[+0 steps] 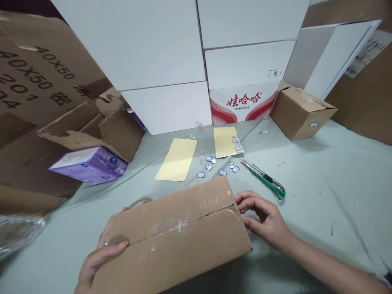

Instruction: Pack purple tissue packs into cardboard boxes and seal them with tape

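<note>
Currently the taped cardboard carton (171,232) sits between my hands, long axis running left to right and rising slightly rightward, its lower corner cut off by the view. My left hand (98,261) grips the near left end, fingers hidden beneath. My right hand (263,218), half open, curls at the right end; contact unclear. A green utility knife (263,177) lies just beyond it on the pale green sheet (321,196).
</note>
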